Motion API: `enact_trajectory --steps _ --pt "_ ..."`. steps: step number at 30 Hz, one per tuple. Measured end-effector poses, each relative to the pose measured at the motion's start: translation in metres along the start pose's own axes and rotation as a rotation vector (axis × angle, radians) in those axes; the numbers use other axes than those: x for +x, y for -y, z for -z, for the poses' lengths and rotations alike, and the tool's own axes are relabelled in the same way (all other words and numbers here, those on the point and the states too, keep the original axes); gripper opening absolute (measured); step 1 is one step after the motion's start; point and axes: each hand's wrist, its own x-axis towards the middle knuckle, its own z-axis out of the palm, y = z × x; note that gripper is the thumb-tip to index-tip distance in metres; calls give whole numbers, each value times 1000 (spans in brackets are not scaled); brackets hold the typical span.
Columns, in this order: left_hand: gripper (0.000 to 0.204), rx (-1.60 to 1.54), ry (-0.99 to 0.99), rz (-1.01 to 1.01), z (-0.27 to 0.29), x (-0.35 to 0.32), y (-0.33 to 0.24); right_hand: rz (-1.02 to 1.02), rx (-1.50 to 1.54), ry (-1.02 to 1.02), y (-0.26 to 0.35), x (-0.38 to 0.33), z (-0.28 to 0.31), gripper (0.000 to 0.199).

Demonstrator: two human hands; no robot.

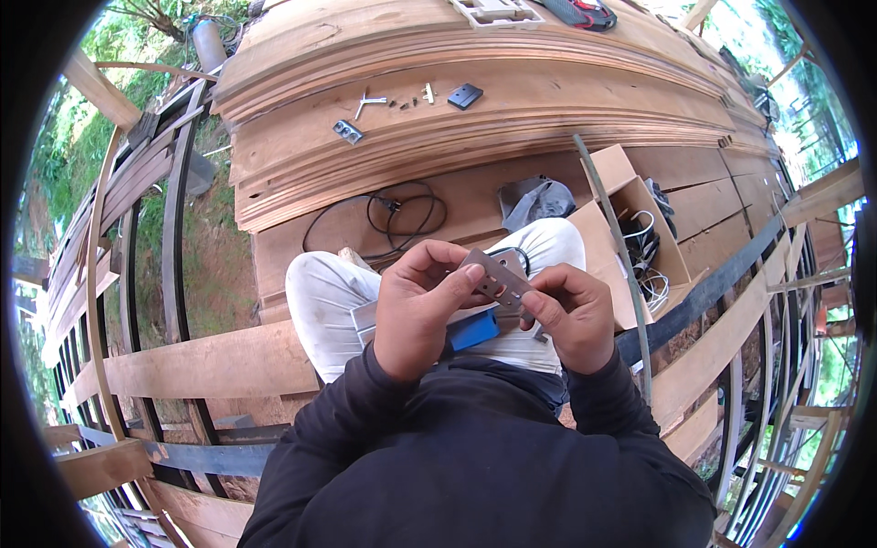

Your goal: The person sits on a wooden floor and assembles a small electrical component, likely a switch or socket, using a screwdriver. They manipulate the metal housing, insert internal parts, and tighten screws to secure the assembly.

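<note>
A flat grey metal plate (pixel 494 275) with small holes is held over my lap between both hands. My left hand (pixel 420 306) grips its left end with thumb and fingers, index finger on the top edge. My right hand (pixel 571 315) pinches its right end. A blue object (pixel 473 331) and a pale metal piece (pixel 364 319) lie on my white trousers under the hands, partly hidden.
Stacked wooden planks (pixel 475 119) ahead carry a small metal bracket (pixel 347 131), a hex key (pixel 367 101), screws and a dark square plate (pixel 465 96). A black cable (pixel 402 212) coils nearby. An open cardboard box (pixel 630 233) with wires sits at right, a grey bag (pixel 536 201) beside it.
</note>
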Motion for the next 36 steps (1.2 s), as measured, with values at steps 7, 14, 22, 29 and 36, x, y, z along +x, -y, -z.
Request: enact_trajectory --steps 7,14,22,29,36 --pt "15 -39 -8 29 -1 -4 -1 -28 182 15 -7 4 5 16" --pt "22 -151 15 -19 0 1 9 448 -260 -50 -18 6 6 21" --pt "46 -260 34 176 6 1 7 1000 -848 -153 -23 11 15 47" --pt "47 -145 36 131 5 2 7 951 -815 -155 -33 13 18 47" --pt "44 -128 24 148 6 6 10 922 -805 -139 -40 15 19 48"
